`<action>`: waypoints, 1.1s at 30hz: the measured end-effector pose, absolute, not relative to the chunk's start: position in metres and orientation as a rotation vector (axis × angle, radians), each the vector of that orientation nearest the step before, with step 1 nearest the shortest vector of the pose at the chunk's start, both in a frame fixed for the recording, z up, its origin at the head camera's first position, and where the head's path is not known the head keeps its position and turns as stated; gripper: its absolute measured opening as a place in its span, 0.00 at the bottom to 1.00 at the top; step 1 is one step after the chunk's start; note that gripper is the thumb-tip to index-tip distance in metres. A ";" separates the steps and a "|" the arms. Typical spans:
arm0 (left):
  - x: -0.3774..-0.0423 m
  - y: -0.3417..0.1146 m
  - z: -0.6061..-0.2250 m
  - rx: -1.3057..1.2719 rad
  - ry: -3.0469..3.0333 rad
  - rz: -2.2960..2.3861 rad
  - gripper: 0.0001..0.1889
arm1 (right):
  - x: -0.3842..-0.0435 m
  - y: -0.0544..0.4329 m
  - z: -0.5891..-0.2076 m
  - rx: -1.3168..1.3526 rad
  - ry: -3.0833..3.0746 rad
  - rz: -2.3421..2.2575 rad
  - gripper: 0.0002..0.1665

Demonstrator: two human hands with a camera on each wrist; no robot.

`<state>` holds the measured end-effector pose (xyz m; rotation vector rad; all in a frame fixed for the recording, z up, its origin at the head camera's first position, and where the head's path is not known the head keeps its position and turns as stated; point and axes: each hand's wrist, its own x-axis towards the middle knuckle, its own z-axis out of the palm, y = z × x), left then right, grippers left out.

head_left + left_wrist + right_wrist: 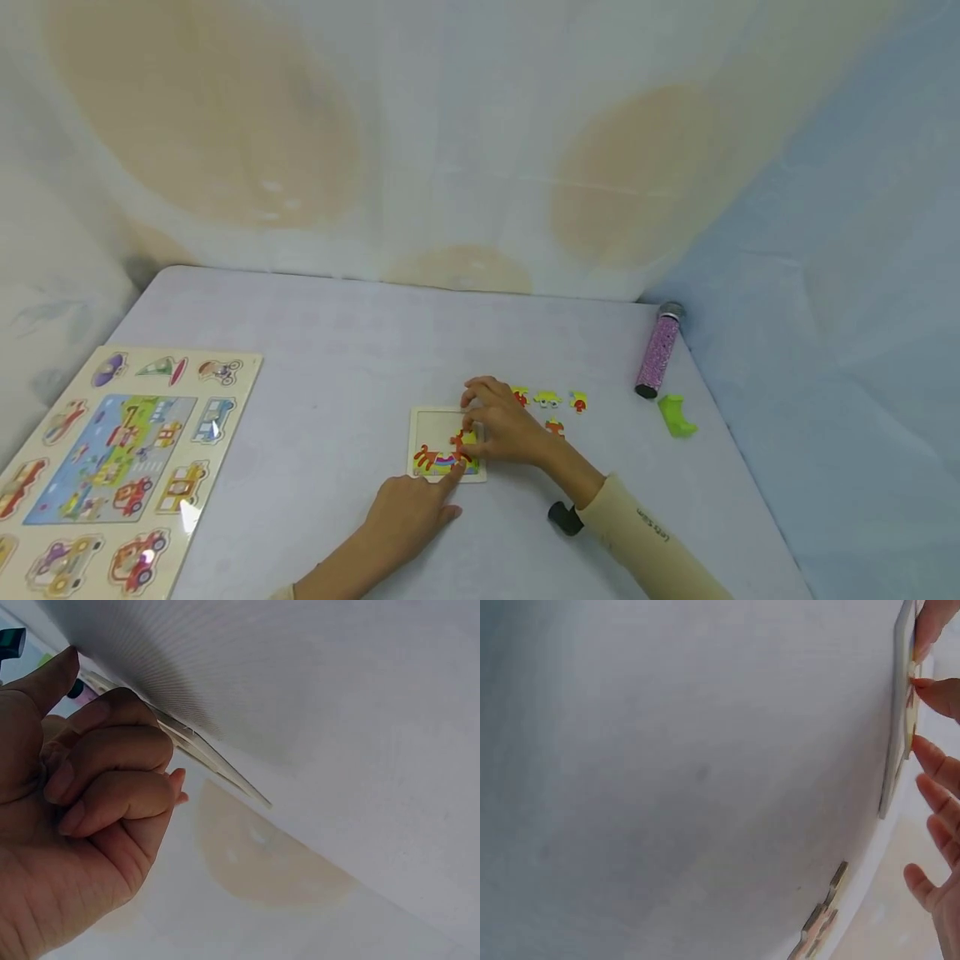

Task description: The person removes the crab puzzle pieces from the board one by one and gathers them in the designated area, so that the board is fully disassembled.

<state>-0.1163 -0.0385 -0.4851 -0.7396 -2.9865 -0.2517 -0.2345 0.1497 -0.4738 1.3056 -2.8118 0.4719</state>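
A small square puzzle tray (413, 429) lies on the table, its lower part filled with colourful jigsaw pieces showing a red animal and a rainbow. My right hand (510, 427) pinches a jigsaw piece (911, 712) between thumb and a fingertip over the tray's right side, the other fingers spread. From below, my left hand (411, 510) reaches in, its straight index fingertip on the pieces at the lower right. In the left wrist view, the left hand's other fingers (120, 754) are curled in with nothing visible between them.
Several loose jigsaw pieces (547, 400) lie right of the tray. A large vehicle puzzle board (238, 379) covers the table's left side. At the right are a glittery pink microphone (658, 354) and a green object (677, 415); a black object (564, 518) sits beside the right forearm.
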 end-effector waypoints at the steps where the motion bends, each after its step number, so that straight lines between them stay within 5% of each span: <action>1: -0.116 -0.038 -0.485 -0.742 -2.990 -0.250 0.25 | -0.234 0.150 -0.474 1.316 -2.790 0.449 0.17; 33: -0.125 -0.045 -0.485 -0.797 -2.890 -0.348 0.21 | -0.227 0.169 -0.469 1.334 -2.813 0.485 0.15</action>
